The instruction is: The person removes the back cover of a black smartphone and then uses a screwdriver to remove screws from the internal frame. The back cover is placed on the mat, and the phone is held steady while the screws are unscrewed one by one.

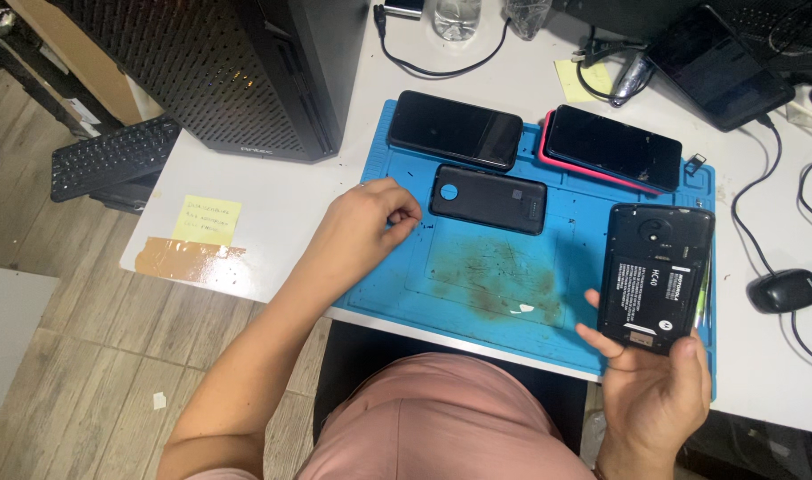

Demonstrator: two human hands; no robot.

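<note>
My right hand (pixel 651 387) holds a black phone (pixel 655 276) with its back cover off, its battery and camera showing, above the right side of the blue work mat (pixel 477 284). My left hand (pixel 366 227) rests on the mat's left part with fingers curled in, thumb and fingertips pinched together; whether something tiny is between them I cannot tell. Just right of that hand lies a black phone back cover (pixel 488 199), inner side down.
Two more phones lie at the mat's far edge: a black one (pixel 455 130) and one in a pink case (pixel 609 149). A black computer tower (pixel 246 71), a keyboard (pixel 112 157), a yellow sticky note (pixel 207 220), a mouse (pixel 787 290) and cables surround the mat.
</note>
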